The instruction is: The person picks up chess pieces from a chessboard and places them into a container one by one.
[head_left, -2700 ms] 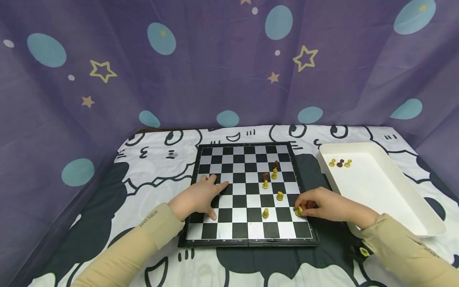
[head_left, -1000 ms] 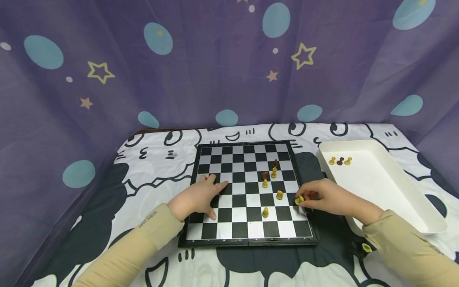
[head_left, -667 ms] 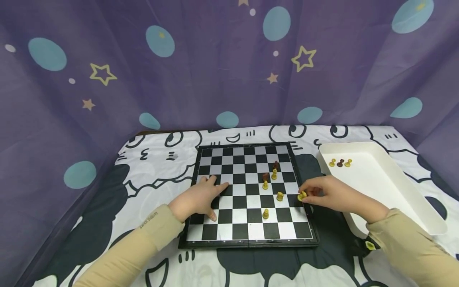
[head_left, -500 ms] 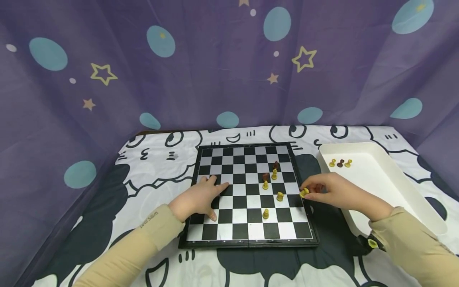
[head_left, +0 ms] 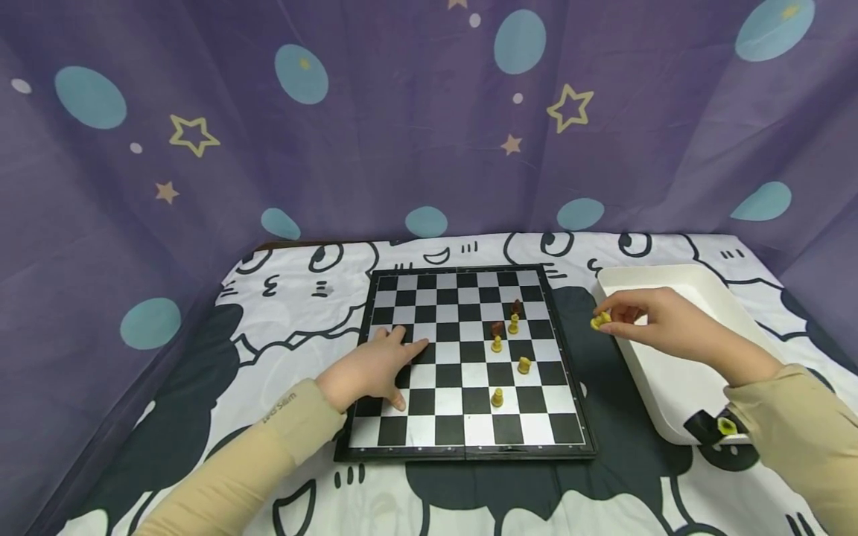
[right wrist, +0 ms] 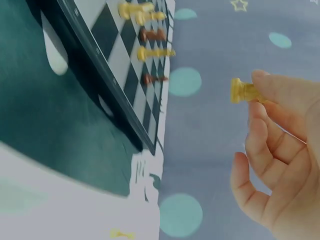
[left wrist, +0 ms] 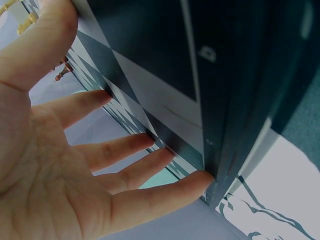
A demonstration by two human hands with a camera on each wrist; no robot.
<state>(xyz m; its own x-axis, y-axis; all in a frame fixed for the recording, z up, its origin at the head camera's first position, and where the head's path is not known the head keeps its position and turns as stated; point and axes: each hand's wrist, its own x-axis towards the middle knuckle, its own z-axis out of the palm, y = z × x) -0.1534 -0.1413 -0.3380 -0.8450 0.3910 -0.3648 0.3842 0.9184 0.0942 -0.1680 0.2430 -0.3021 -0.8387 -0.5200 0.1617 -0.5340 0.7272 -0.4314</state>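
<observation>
Four fingers and the thumb of the left hand (head_left: 372, 371) are spread apart, fingertips touching the left side of a black-and-white chessboard (head_left: 469, 372). Toward the board's right side stand four yellow chess pieces (head_left: 524, 365) and two brown chess pieces (head_left: 497, 329). Farther right, the right hand (head_left: 657, 325) pinches a yellow chess piece (head_left: 599, 321) between thumb and fingers, off the board, at the left rim of the white tray (head_left: 660, 387).

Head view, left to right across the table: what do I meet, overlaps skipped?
Left sleeve → left hand → nearest board piece → rightmost board piece → held yellow piece → right hand → right sleeve.
</observation>
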